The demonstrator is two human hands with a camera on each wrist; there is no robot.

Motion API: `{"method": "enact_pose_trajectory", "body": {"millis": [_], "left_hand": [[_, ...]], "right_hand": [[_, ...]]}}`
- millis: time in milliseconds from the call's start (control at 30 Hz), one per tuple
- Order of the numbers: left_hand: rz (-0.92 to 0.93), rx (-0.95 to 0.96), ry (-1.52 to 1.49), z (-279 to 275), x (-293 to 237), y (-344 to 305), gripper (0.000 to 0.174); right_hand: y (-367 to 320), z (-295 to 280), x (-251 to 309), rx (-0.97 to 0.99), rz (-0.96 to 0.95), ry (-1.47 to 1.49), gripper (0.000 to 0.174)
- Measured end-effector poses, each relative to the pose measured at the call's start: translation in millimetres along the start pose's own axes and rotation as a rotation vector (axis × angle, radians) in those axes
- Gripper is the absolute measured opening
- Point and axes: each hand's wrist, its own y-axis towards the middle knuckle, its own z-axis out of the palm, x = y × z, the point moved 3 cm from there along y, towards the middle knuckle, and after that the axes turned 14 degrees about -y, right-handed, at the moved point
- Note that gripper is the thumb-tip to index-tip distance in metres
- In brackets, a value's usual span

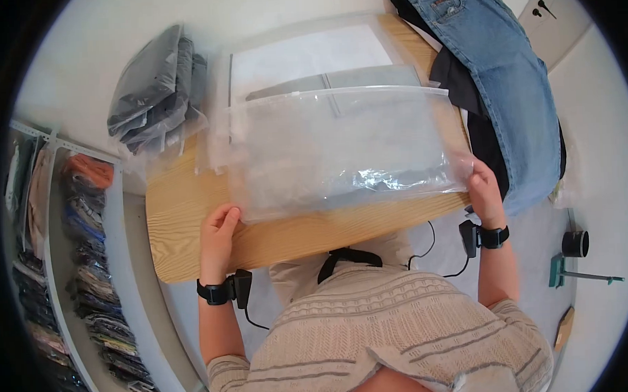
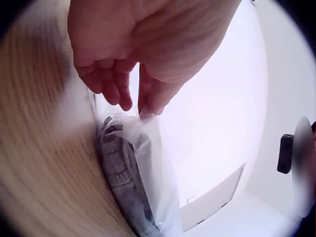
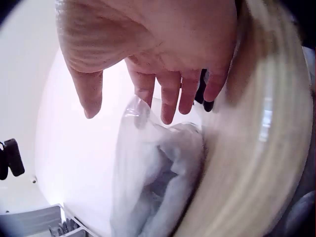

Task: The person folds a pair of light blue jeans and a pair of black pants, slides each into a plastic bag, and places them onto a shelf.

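Observation:
A clear zip bag [image 1: 333, 143] with a folded grey garment inside lies flat on the wooden table, its white zip strip [image 1: 379, 89] away from the person. At the near left corner, my left hand [image 1: 217, 230] pinches the plastic between thumb and fingers. In the left wrist view the thumb [image 2: 150, 96] presses on that corner, above the grey cloth [image 2: 118, 163]. My right hand [image 1: 485, 193] is at the near right corner. Seen from the right wrist, its fingers [image 3: 169, 96] are straight and touch the plastic, while the thumb [image 3: 89, 96] stands apart from it.
Behind the bag lie more clear bags [image 1: 309, 51]. A stack of bagged dark clothes [image 1: 154, 84] stands at the back left, and blue jeans [image 1: 507, 85] over black garments cover the table's right side. Shelves of folded clothes [image 1: 99, 272] stand left of the wooden table [image 1: 184, 228].

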Motion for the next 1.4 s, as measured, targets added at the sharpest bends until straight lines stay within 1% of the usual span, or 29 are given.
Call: {"method": "enact_pose_trajectory", "body": {"millis": [33, 67, 100, 133, 200, 233, 333, 400, 433, 467, 500, 533, 600, 633, 700, 733, 767, 800, 833, 867, 933, 1000, 1067, 1133, 1200, 1267, 1333, 1367, 1400], "left_hand": [[-0.008, 0.004, -0.002, 0, 4, 0, 0.018], [0.041, 0.002, -0.061, -3, 7, 2, 0.017], [0.093, -0.001, -0.120, -3, 10, 4, 0.015], [0.093, 0.005, -0.121, -1, 12, 5, 0.015], [0.199, 0.011, -0.313, 6, 13, 7, 0.014], [0.200, 0.018, -0.315, 9, 17, 9, 0.014], [0.210, 0.007, -0.442, 16, 21, 14, 0.015], [0.093, -0.131, -0.481, 24, 21, 16, 0.019], [0.097, -0.129, -0.481, 26, 16, 16, 0.019], [0.083, -0.100, -0.380, 28, 11, 16, 0.019], [0.069, -0.073, -0.279, 30, 7, 17, 0.019], [0.076, -0.074, -0.281, 32, 6, 19, 0.019], [0.131, -0.206, -0.254, 32, 3, 26, 0.019], [0.142, -0.206, -0.258, 33, 4, 28, 0.019], [0.030, -0.255, -0.310, 32, 12, 32, 0.017], [0.037, -0.251, -0.314, 33, 11, 33, 0.017], [0.037, -0.238, -0.295, 33, 10, 35, 0.017], [0.036, -0.226, -0.275, 33, 10, 37, 0.017], [0.042, -0.224, -0.278, 33, 9, 39, 0.017], [0.042, -0.224, -0.272, 34, 10, 40, 0.017], [0.044, -0.223, -0.262, 37, 11, 41, 0.017], [0.036, -0.234, -0.246, 38, 8, 43, 0.016], [0.064, -0.237, -0.146, 27, 16, 49, 0.016], [0.097, -0.249, -0.052, 24, 8, 45, 0.018], [0.409, -0.310, 0.220, 36, -37, 22, 0.022], [0.657, -0.076, 0.707, 55, -77, 5, 0.034], [0.689, 0.322, 0.811, 86, -96, 2, 0.042], [0.676, 0.319, 0.802, 95, -94, 12, 0.042], [0.722, 0.467, 0.923, 109, -84, 24, 0.044]], "right_hand": [[-5, 1, -3, -0.045, -0.051, -0.119, 0.040], [-8, 5, 1, -0.090, -0.106, -0.238, 0.037], [-10, 6, 2, -0.106, -0.140, -0.303, 0.026], [-10, 8, 1, -0.111, -0.140, -0.305, 0.026], [-9, 9, 2, -0.312, -0.193, -0.425, 0.024], [-10, 11, 0, -0.375, -0.089, -0.414, 0.021], [7, 35, 22, -0.406, -0.121, -0.385, 0.024], [20, 39, 21, -0.416, -0.092, -0.342, 0.025], [25, 40, 17, -0.425, 0.004, -0.289, 0.027], [28, 40, 13, -0.431, 0.100, -0.235, 0.028], [31, 38, 9, -0.433, 0.101, -0.236, 0.027], [32, 39, 11, -0.431, 0.094, -0.234, 0.027], [32, 40, 15, -0.489, 0.137, -0.281, 0.026], [32, 38, 14, -0.489, 0.125, -0.280, 0.026], [30, 34, 8, -0.457, 0.158, -0.207, 0.018], [30, 33, 8, -0.461, 0.149, -0.208, 0.018], [30, 32, 11, -0.537, 0.080, -0.199, 0.018], [30, 31, 15, -0.612, 0.011, -0.190, 0.024], [29, 28, 24, -0.661, -0.055, -0.472, 0.038], [28, 36, 43, -0.662, -0.063, -0.472, 0.038], [27, 87, 90, -0.369, -0.329, -0.960, 0.044], [30, 137, 91, -0.035, -0.431, -0.911, 0.049], [34, 174, 72, 0.162, -0.461, -1.270, 0.050], [50, 185, 52, 0.147, -0.491, -1.345, 0.051], [68, 191, 39, 0.139, -0.522, -1.419, 0.052], [79, 193, 31, 0.055, -0.540, -1.510, 0.052], [85, 195, 30, 0.067, -0.513, -1.490, 0.052], [88, 194, 29, 0.069, -0.491, -1.474, 0.052], [91, 192, 29, 0.088, -0.486, -1.481, 0.052]]}}
